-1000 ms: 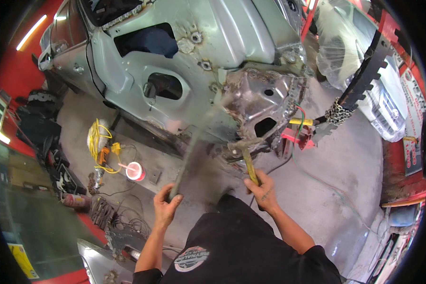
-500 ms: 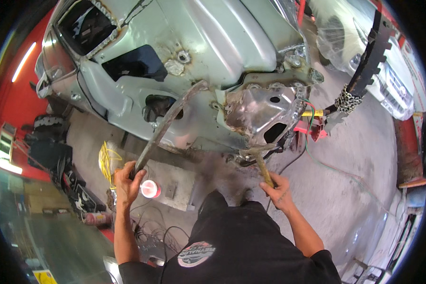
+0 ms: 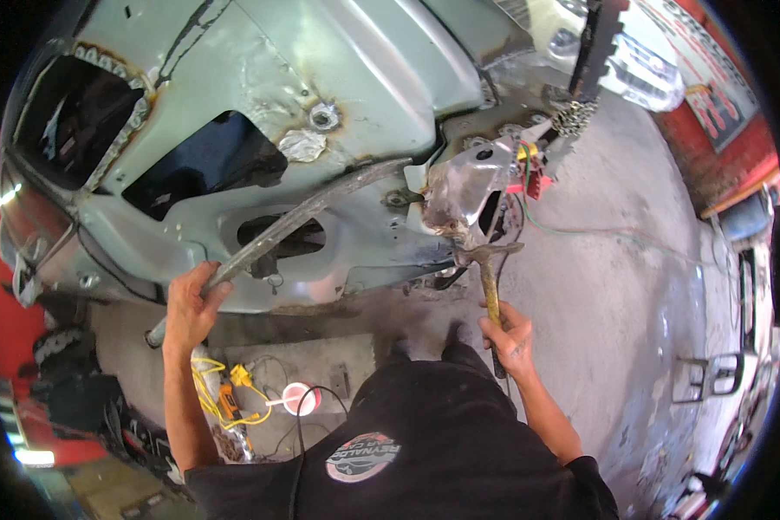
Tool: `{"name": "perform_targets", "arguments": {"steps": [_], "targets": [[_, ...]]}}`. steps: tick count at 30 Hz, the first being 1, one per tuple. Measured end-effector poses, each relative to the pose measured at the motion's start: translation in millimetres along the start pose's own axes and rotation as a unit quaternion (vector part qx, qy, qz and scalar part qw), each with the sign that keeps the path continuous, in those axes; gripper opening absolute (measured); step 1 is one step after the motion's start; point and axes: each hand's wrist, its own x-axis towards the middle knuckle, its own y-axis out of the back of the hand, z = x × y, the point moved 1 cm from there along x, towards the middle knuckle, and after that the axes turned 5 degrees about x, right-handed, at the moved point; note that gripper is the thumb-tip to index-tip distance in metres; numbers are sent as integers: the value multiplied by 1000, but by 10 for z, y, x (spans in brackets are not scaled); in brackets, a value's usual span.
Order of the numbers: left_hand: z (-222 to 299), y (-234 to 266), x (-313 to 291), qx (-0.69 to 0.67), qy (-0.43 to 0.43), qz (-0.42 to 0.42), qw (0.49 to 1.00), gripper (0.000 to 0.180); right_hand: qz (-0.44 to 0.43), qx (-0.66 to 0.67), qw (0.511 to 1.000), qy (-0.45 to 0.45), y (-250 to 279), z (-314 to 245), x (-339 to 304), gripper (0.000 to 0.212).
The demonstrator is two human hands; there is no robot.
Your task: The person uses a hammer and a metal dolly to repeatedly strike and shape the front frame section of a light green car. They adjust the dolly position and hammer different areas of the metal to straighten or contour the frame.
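Observation:
My left hand (image 3: 191, 305) is closed round a long grey metal bar (image 3: 308, 208), near its lower end. The bar slants up across the pale green car body panel (image 3: 368, 82), and its far tip lies at the edge of a bare metal bracket (image 3: 464, 186). In my right hand (image 3: 509, 340) is a hammer (image 3: 491, 286) with a worn yellow handle, its head up, just below the bracket. Whether the hammer head touches the metal I cannot tell. Weld marks and scorched spots surround the holes in the panel.
A dark toothed post (image 3: 596, 52) wrapped with a chain (image 3: 574, 117) stands right of the bracket. Red and green hoses cross the floor there. Below the panel are a white-and-red cup (image 3: 302, 399), a yellow cord (image 3: 208, 390) and an orange power tool (image 3: 229, 401). A white car (image 3: 637, 65) is behind.
My view has shifted, with the car body now larger and farther left. The bar lies flatter, its tip by the bracket's edge. The hammer's head now shows clearly below the bracket.

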Motion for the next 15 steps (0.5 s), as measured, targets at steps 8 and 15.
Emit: {"name": "perform_targets", "arguments": {"steps": [8,15], "targets": [[-325,-122,602,7,-89,-16,996,28,61,44,997,1,-67,-36,-196,43],[-456,-184,789,96,-130,29,986,40,61,90,994,9,73,-194,-124,46]]}}
